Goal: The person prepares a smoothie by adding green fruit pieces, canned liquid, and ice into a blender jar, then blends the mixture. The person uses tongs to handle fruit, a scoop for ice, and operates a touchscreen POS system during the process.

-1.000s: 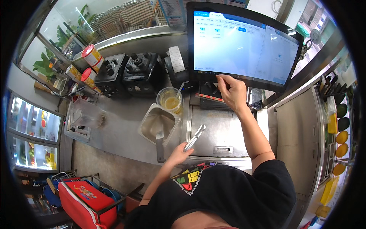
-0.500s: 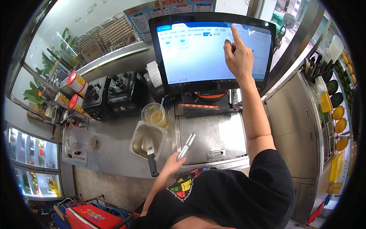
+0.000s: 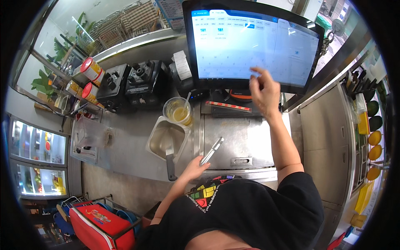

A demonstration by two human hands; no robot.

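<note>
My right hand (image 3: 265, 93) hovers before the lower part of a large black-framed touchscreen (image 3: 233, 54), its fingers apart and nothing in them. Faint keyboard letters show on the display. Low over the steel counter, my left hand (image 3: 193, 170) is closed around a slim silver metal utensil (image 3: 212, 151), whose exact kind I cannot make out. Left of that hand a black-handled knife (image 3: 171, 167) rests in a square steel container (image 3: 153, 135), handle over the near rim. Behind the container stands a clear plastic cup (image 3: 178, 113) with yellowish contents and a stirring stick.
Two black blender bases (image 3: 143, 85) stand at the back left, beside red-lidded tins (image 3: 91, 68). A receipt printer (image 3: 182, 66) adjoins the screen. A red patterned strip (image 3: 228, 106) lies below it. A clear blender jug (image 3: 93, 132) occupies the counter's left end. Fruit (image 3: 375, 138) lines the right side.
My right hand has come down from the screen's top edge, and its index finger is less straight. Keyboard letters have appeared. The view has shifted; my left hand keeps its hold.
</note>
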